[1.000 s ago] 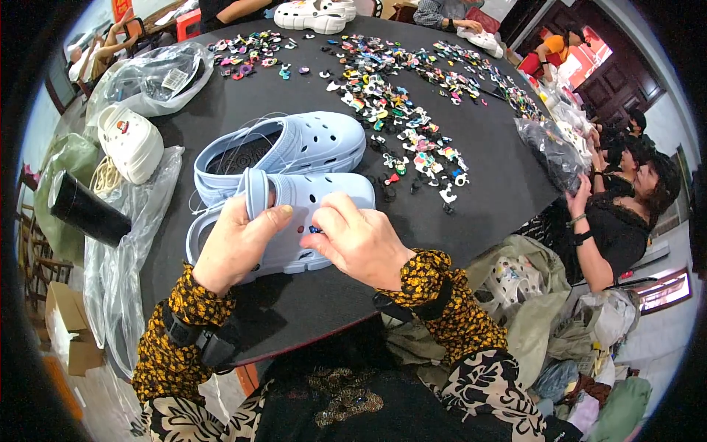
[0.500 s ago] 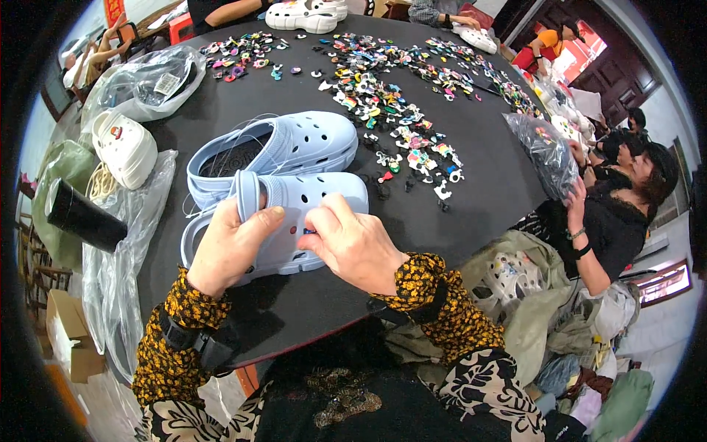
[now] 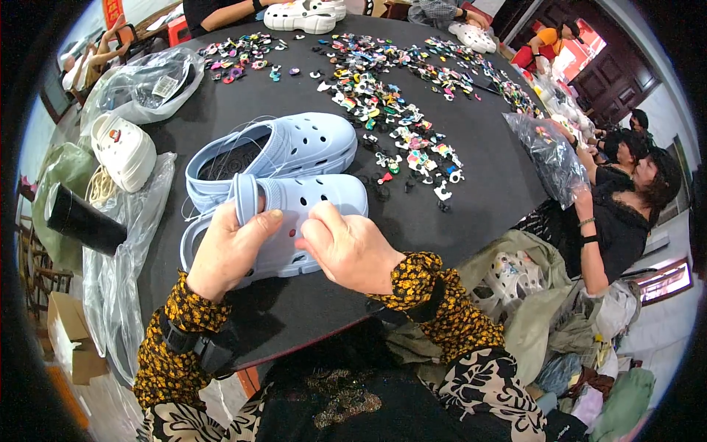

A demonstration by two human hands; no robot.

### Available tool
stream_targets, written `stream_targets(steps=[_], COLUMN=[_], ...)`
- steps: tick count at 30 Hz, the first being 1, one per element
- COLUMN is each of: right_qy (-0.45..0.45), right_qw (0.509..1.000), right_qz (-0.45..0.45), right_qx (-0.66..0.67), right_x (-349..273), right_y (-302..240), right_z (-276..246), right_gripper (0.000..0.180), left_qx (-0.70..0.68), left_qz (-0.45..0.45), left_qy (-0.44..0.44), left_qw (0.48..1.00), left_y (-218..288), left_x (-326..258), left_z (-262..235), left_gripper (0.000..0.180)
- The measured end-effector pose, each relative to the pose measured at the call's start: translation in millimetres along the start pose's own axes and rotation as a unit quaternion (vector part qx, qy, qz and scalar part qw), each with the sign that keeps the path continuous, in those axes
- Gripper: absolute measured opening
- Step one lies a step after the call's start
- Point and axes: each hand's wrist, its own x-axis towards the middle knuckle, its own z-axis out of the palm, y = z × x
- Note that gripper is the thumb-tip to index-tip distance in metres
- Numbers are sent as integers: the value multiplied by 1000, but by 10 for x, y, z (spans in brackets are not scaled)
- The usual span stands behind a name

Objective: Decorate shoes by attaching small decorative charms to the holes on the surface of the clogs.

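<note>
Two light blue clogs lie side by side on the table, the far clog (image 3: 317,136) touching the near clog (image 3: 346,193). My left hand (image 3: 234,239) grips the near clog, fingers inside its opening and thumb on the outside by the raised heel strap. Over the vented upper of that clog, my right hand (image 3: 350,247) is closed in a pinch. Its fingertips press at the holes, and whatever they hold is hidden. A small red charm (image 3: 292,232) shows in a hole beside them. Thin clear loops (image 3: 258,127) hang about the far clog.
Many colourful shoe charms (image 3: 375,96) spread over the black table (image 3: 486,169). At left are a white clog (image 3: 125,155), a black cylinder (image 3: 87,219) and clear plastic bags (image 3: 140,85). A co-worker (image 3: 626,191) at right handles a clear bag (image 3: 545,158). White clogs (image 3: 302,16) stand at the far edge.
My right hand has shifted slightly left, and the blue bit at its fingertips is now out of sight. My left hand has stayed on the near clog. The co-worker's hands at right have moved.
</note>
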Motion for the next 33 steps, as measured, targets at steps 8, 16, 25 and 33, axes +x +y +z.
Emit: stream_targets(steps=[8,16,25,33], right_qy=[133,140,35,114], right_qw=[971,883,890,759], right_qz=[153,385,434,487], right_qx=[126,228,136,416], right_x=[-26,-268,-313,-337], right_y=[209,1037,1223,1200], right_z=[-267,-329,-232,-325], right_gripper=[11,18,21,28], left_qx=[-17,-33,-1,-7], left_qz=[-6,4,4,14], left_qy=[0,-1,-20,-19], left_qw=[1000,999,1000,1000], left_y=[-28,25,-36,5], left_x=[11,-9,2,1], left_z=[4,36,-35,-1], left_gripper=[10,12,18,19])
